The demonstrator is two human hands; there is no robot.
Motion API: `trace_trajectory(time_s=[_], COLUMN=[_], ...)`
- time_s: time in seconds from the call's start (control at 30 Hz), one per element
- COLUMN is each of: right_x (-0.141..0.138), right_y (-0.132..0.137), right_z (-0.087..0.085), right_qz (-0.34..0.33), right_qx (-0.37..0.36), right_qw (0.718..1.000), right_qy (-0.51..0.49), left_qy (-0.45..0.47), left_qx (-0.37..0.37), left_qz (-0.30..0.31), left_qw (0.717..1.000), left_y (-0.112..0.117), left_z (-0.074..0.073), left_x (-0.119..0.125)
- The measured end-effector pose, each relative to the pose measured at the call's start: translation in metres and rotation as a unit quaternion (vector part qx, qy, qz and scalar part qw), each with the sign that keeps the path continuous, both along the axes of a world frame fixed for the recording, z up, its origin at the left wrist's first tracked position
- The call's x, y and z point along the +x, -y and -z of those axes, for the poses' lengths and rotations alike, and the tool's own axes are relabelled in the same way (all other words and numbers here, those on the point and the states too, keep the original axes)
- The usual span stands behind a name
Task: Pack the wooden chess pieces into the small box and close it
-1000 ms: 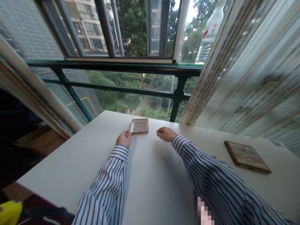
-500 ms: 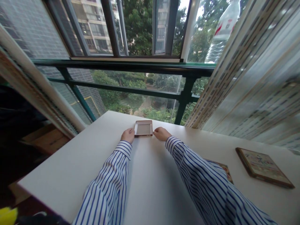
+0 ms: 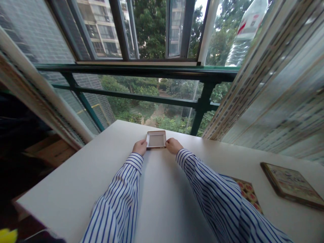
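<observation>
A small square wooden tray (image 3: 156, 140) with a raised rim and a pale inside lies near the far edge of the white table (image 3: 162, 202). My left hand (image 3: 140, 147) grips its near left corner with curled fingers. My right hand (image 3: 173, 145) holds its near right corner the same way. Both of my arms are in blue-and-white striped sleeves and reach far forward.
A flat square board with a printed top (image 3: 292, 185) lies at the table's right. A patterned piece (image 3: 246, 194) shows beside my right sleeve. A window with dark green rails (image 3: 136, 71) runs behind the table; a patterned curtain (image 3: 273, 84) hangs at the right.
My right hand moved left and took hold of the tray's right corner. My left hand stayed on the left corner. The view shifted slightly, so the board sits further right.
</observation>
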State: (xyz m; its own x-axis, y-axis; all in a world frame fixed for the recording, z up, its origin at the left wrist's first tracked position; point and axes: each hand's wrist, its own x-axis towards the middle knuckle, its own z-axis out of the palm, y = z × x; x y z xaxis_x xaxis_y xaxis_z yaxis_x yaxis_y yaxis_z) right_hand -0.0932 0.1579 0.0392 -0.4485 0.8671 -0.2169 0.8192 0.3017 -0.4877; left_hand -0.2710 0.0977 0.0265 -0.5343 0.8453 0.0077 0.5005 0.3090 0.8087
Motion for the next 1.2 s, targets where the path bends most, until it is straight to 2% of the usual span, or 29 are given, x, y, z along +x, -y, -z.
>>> trace_trajectory(time_s=[0.27,0.5,0.93,1.2], right_x=[0.007,0.022,0.062,0.091], right_y=[0.004,0.012,0.025,0.037], right_z=[-0.011,-0.027,-0.05,-0.053], right_qz=[-0.003,0.006,0.018,0.014], right_qx=[0.001,0.034,0.066,0.078], right_qw=[1.0,0.996,0.985,0.976], right_qy=[-0.03,-0.084,-0.156,-0.204], left_qy=[0.034,0.101,0.208,0.255], left_qx=[0.028,0.076,0.157,0.197], left_qz=[-0.017,-0.045,-0.023,0.001], left_qw=[0.999,0.991,0.965,0.947], left_y=[0.002,0.001,0.009,0.019], left_z=[0.001,0.003,-0.018,-0.024], left_x=[-0.001,0.007,0.041,0.065])
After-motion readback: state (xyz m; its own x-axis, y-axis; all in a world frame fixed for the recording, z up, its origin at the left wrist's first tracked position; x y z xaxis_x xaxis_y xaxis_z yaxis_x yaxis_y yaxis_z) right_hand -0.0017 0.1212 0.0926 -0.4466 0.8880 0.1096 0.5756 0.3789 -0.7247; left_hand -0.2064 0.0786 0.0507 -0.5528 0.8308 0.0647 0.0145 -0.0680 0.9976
